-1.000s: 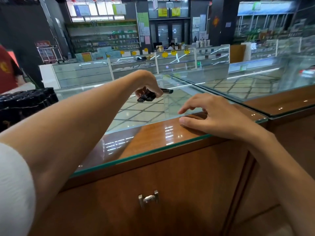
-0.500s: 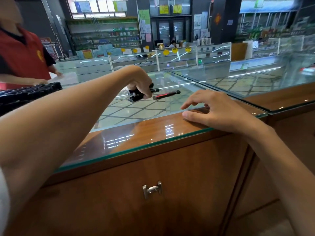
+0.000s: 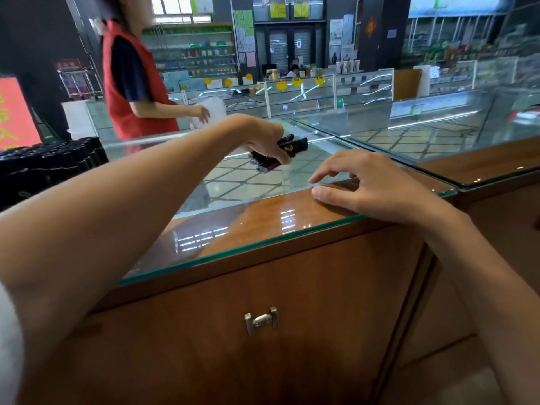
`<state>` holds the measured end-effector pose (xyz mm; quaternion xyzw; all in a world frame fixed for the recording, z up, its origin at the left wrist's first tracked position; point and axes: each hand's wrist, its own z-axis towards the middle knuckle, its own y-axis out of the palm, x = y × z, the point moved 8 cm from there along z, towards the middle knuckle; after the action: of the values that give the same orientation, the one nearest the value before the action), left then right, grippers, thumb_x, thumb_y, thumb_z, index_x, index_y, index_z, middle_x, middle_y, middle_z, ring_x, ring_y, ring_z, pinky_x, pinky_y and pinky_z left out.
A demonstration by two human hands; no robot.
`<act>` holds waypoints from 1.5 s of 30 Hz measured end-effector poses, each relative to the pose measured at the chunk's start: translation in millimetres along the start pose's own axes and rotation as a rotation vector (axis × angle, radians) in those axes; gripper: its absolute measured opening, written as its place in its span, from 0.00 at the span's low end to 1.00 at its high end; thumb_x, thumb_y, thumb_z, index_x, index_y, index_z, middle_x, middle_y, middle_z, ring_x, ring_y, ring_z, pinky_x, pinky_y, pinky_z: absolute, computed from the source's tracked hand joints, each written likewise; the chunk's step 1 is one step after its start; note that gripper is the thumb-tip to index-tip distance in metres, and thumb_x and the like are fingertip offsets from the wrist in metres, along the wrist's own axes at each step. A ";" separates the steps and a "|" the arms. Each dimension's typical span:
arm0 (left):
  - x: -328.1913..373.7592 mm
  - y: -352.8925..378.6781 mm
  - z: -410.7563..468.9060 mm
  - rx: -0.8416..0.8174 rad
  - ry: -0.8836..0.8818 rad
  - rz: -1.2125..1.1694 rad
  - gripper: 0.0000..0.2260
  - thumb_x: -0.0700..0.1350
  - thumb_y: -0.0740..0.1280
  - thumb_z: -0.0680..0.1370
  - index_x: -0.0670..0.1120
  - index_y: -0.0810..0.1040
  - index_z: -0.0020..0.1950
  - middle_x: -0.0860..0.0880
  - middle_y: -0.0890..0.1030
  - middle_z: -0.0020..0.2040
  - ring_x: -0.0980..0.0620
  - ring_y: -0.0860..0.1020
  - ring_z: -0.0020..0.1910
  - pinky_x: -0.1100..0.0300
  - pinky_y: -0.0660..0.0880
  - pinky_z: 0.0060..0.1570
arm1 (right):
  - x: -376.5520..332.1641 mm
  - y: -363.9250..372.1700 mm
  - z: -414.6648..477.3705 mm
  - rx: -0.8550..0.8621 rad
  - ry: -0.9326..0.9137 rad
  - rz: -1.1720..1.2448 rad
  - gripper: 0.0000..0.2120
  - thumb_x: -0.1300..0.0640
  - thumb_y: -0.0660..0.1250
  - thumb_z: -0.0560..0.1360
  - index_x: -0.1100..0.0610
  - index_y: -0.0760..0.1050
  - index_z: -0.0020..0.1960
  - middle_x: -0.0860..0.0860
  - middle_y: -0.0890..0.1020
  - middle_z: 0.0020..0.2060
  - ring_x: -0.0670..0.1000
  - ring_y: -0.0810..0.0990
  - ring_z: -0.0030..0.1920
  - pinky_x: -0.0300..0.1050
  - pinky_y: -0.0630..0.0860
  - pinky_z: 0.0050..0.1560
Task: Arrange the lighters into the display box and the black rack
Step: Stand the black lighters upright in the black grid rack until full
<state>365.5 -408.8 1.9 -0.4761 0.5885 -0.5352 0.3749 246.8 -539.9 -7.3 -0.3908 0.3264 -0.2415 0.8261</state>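
Note:
My left hand (image 3: pixel 264 140) reaches out over the glass counter and is shut on a bunch of dark lighters (image 3: pixel 287 149), one with a red body showing below the fingers. The black rack (image 3: pixel 49 163) full of dark lighters stands at the far left on the counter. My right hand (image 3: pixel 371 185) rests on the counter's near edge with its fingers spread and nothing in it. No display box is visible.
The glass counter top (image 3: pixel 263 244) sits on a wooden cabinet with a metal handle (image 3: pixel 261 320). A person in a red vest (image 3: pixel 128 83) stands behind the counter at the left. A second glass case (image 3: pixel 438 135) adjoins at the right.
My left hand has gathered the loose lighter from the glass into its bunch. The view has swung left, bringing the person in red and the black rack further in. My right hand stays put.

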 end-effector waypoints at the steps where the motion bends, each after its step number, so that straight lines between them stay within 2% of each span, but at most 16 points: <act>1: 0.9 -2.7 -3.1 0.028 0.000 0.062 0.12 0.49 0.66 0.77 0.41 0.71 0.43 0.47 0.75 0.37 0.49 0.73 0.34 0.59 0.71 0.35 | -0.5 -0.4 0.1 -0.008 0.000 0.017 0.13 0.41 0.67 0.71 0.45 0.80 0.52 0.39 0.78 0.50 0.38 0.73 0.51 0.32 0.66 0.46; 5: 6.1 -7.8 -16.6 0.112 0.002 0.182 0.15 0.51 0.69 0.75 0.45 0.67 0.37 0.49 0.72 0.34 0.51 0.70 0.31 0.61 0.64 0.28 | -3.8 1.4 -0.6 -0.058 0.002 0.056 0.14 0.40 0.68 0.69 0.45 0.80 0.51 0.37 0.78 0.50 0.36 0.74 0.52 0.34 0.69 0.49; 10: 1.9 -0.7 -37.6 0.055 0.039 0.053 0.10 0.49 0.68 0.75 0.45 0.71 0.40 0.48 0.76 0.37 0.50 0.75 0.33 0.60 0.69 0.31 | -6.0 1.2 -1.2 -0.061 0.044 0.060 0.11 0.43 0.69 0.70 0.44 0.80 0.50 0.36 0.77 0.48 0.37 0.75 0.51 0.36 0.71 0.50; 13: 5.7 -1.8 -57.5 0.127 0.077 0.127 0.09 0.47 0.67 0.75 0.42 0.72 0.41 0.45 0.77 0.39 0.45 0.75 0.37 0.56 0.72 0.37 | -8.2 1.3 0.0 -0.058 0.072 0.031 0.10 0.44 0.69 0.70 0.45 0.81 0.49 0.39 0.78 0.48 0.39 0.75 0.50 0.43 0.74 0.52; 15: 6.9 -7.8 -76.9 0.195 0.099 0.109 0.08 0.46 0.66 0.76 0.42 0.73 0.42 0.47 0.75 0.36 0.45 0.74 0.37 0.56 0.71 0.36 | -11.0 -0.2 -0.1 -0.039 0.088 0.016 0.10 0.45 0.69 0.70 0.46 0.81 0.49 0.42 0.79 0.48 0.41 0.76 0.50 0.48 0.75 0.53; 18: 0.9 -16.0 -117.2 0.238 0.136 -0.272 0.06 0.41 0.65 0.77 0.41 0.71 0.42 0.45 0.77 0.38 0.47 0.77 0.37 0.54 0.77 0.38 | -23.5 -2.5 0.1 0.014 0.082 0.020 0.09 0.49 0.70 0.71 0.50 0.81 0.50 0.42 0.81 0.46 0.43 0.77 0.50 0.49 0.76 0.53; 21: -12.0 -17.5 -167.6 0.223 0.218 -0.859 0.04 0.37 0.61 0.79 0.38 0.71 0.45 0.45 0.78 0.37 0.53 0.80 0.34 0.60 0.80 0.38 | -52.5 0.8 7.6 0.041 0.013 0.033 0.08 0.54 0.71 0.72 0.51 0.81 0.51 0.44 0.82 0.46 0.41 0.78 0.47 0.38 0.74 0.49; 23: -25.2 -8.2 -199.1 0.160 0.265 -1.210 0.04 0.36 0.59 0.79 0.36 0.72 0.50 0.45 0.79 0.37 0.50 0.80 0.35 0.59 0.80 0.40 | -79.4 6.2 16.0 0.047 -0.042 0.067 0.08 0.57 0.70 0.73 0.52 0.80 0.52 0.46 0.83 0.46 0.40 0.78 0.45 0.33 0.72 0.46; 27: -66.9 18.7 -248.7 0.189 0.306 -1.521 0.09 0.36 0.59 0.77 0.34 0.74 0.53 0.44 0.82 0.39 0.48 0.81 0.37 0.60 0.78 0.39 | -136.9 25.1 32.5 0.043 -0.128 0.253 0.08 0.61 0.69 0.74 0.55 0.80 0.53 0.49 0.84 0.45 0.44 0.81 0.46 0.42 0.77 0.50; 29: -84.8 30.8 -267.0 0.197 0.335 -1.605 0.10 0.38 0.60 0.76 0.34 0.75 0.54 0.43 0.81 0.40 0.48 0.81 0.37 0.60 0.78 0.39 | -163.6 37.8 40.6 0.033 -0.153 0.388 0.08 0.61 0.68 0.75 0.56 0.80 0.54 0.50 0.84 0.44 0.46 0.82 0.45 0.41 0.78 0.48; 32: -106.9 43.1 -284.9 0.200 0.352 -1.667 0.11 0.39 0.60 0.77 0.35 0.73 0.56 0.44 0.81 0.42 0.49 0.80 0.38 0.58 0.79 0.40 | -198.3 59.9 52.3 -0.006 -0.175 0.557 0.08 0.59 0.66 0.76 0.58 0.79 0.54 0.51 0.84 0.42 0.47 0.82 0.41 0.35 0.76 0.42; 36: -125.9 51.5 -300.6 0.216 0.357 -1.689 0.10 0.40 0.61 0.77 0.37 0.74 0.56 0.45 0.79 0.41 0.50 0.80 0.38 0.59 0.78 0.42 | -227.1 84.7 63.4 -0.054 -0.153 0.700 0.15 0.46 0.64 0.73 0.54 0.81 0.52 0.48 0.83 0.39 0.46 0.79 0.40 0.37 0.73 0.41; 38: -131.5 54.9 -305.6 0.210 0.352 -1.699 0.10 0.40 0.62 0.77 0.38 0.76 0.56 0.44 0.78 0.41 0.50 0.79 0.37 0.60 0.78 0.41 | -239.6 92.4 67.7 -0.076 -0.160 0.731 0.16 0.44 0.65 0.71 0.51 0.81 0.51 0.49 0.83 0.40 0.44 0.78 0.41 0.35 0.73 0.42; 42: -135.9 56.0 -311.8 0.264 0.352 -1.625 0.08 0.39 0.61 0.77 0.42 0.79 0.47 0.44 0.78 0.38 0.51 0.79 0.34 0.61 0.77 0.37 | -260.7 101.9 75.4 -0.100 -0.177 0.824 0.13 0.50 0.69 0.72 0.59 0.81 0.49 0.64 0.80 0.43 0.49 0.76 0.40 0.39 0.73 0.43; 43: -136.5 56.3 -312.5 0.274 0.346 -1.617 0.07 0.39 0.61 0.76 0.41 0.79 0.45 0.44 0.78 0.38 0.51 0.79 0.33 0.61 0.77 0.36 | -263.2 103.7 77.0 -0.097 -0.168 0.860 0.12 0.51 0.69 0.72 0.60 0.81 0.48 0.65 0.80 0.42 0.50 0.76 0.40 0.40 0.73 0.43; 45: -138.9 56.8 -313.4 0.283 0.331 -1.612 0.06 0.39 0.61 0.76 0.40 0.77 0.45 0.45 0.78 0.36 0.52 0.78 0.32 0.62 0.77 0.35 | -265.3 107.3 81.0 -0.094 -0.147 0.943 0.10 0.53 0.69 0.72 0.60 0.81 0.46 0.58 0.82 0.37 0.48 0.77 0.39 0.38 0.74 0.41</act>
<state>95.4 -191.2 -18.0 -0.6150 0.0422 -0.7714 -0.1581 143.4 -264.9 38.5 -0.2531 0.4195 0.2029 0.8478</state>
